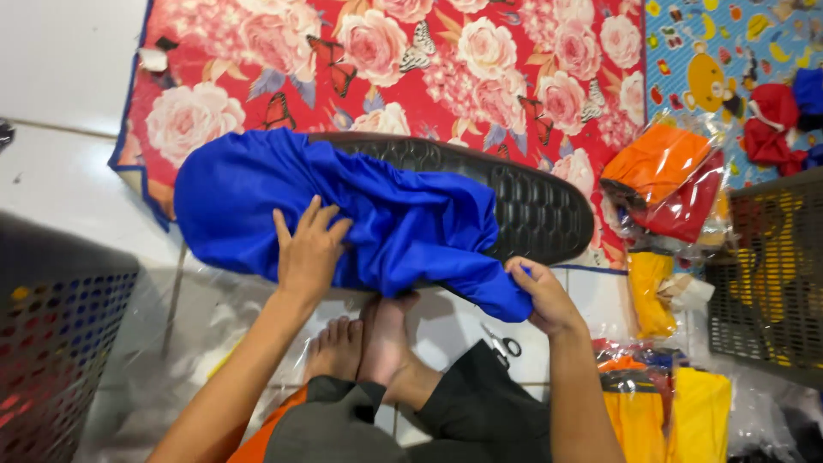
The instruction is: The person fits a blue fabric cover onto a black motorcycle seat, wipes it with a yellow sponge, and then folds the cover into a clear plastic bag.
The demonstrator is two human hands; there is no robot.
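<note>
A bright blue cloth [343, 206] is pulled over a long black oval board [531, 210] with a honeycomb pattern; the board's right end sticks out bare. My left hand [309, 249] lies flat with fingers spread on the cloth's near side. My right hand [540, 296] pinches the cloth's lower right corner near the board's edge. My bare feet [369, 343] rest on the floor just below the board.
A red floral mat [480, 60] lies under the board. Packets of orange, red and yellow cloth [664, 176] pile at the right, beside a dark mesh basket [771, 274]. Small scissors [501, 343] lie by my knee. Another mesh basket [51, 343] stands at the left.
</note>
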